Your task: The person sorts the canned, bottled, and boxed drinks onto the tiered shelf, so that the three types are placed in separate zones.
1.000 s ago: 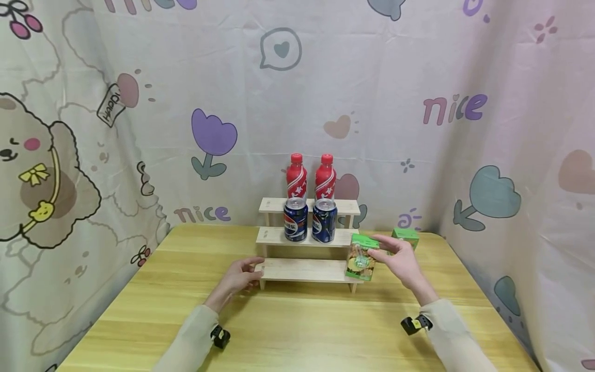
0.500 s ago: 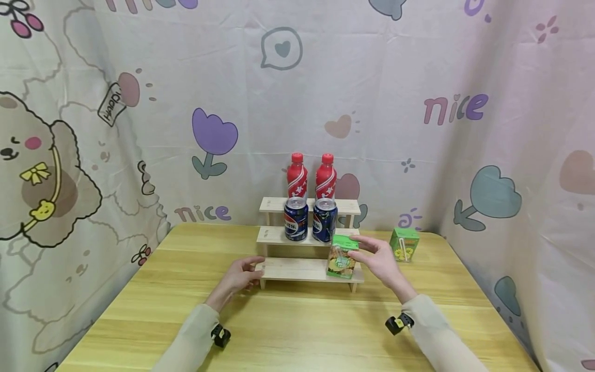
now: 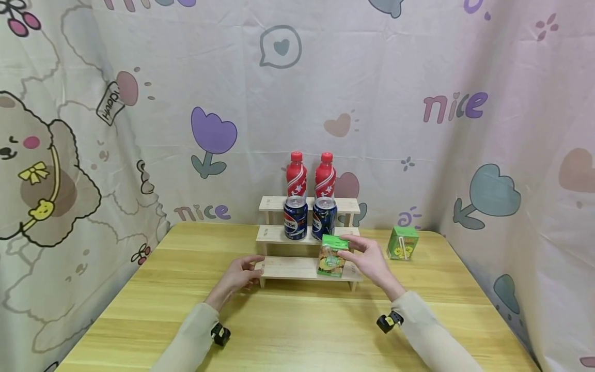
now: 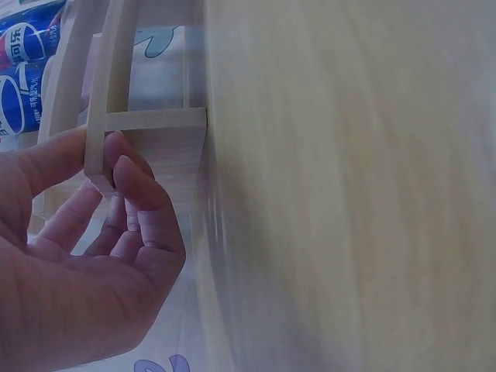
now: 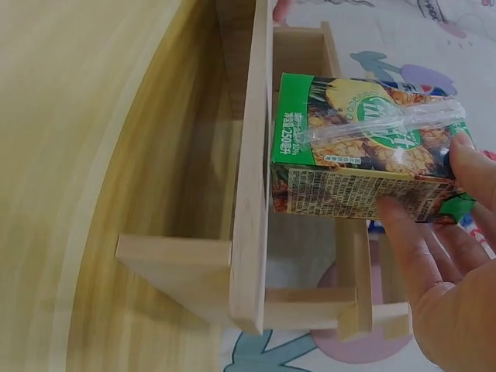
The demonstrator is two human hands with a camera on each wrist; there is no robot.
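Note:
A three-step wooden display rack [image 3: 283, 268] stands on the table. My left hand [image 3: 239, 275] pinches the left end of its lowest step; in the left wrist view the thumb and fingers [image 4: 143, 182] lie on either side of the board [image 4: 97, 147]. My right hand [image 3: 369, 258] grips a green pineapple juice carton [image 3: 331, 258] by its upper part. Upright, the carton is at the right half of the lowest step. In the right wrist view a wrapped straw runs along the carton's side [image 5: 372, 116], and its base is at the step board [image 5: 252, 178].
Two blue Pepsi cans [image 3: 295, 219] stand on the middle step. Two red-labelled bottles [image 3: 296, 175] are on the top step. Another green juice carton [image 3: 403, 244] stands on the wooden table [image 3: 297, 330], right of the rack. A printed curtain [image 3: 260, 113] hangs behind.
My right hand has moved left with the juice carton, from the right end of the lowest step further along it. The second carton is now uncovered. My left hand has stayed put.

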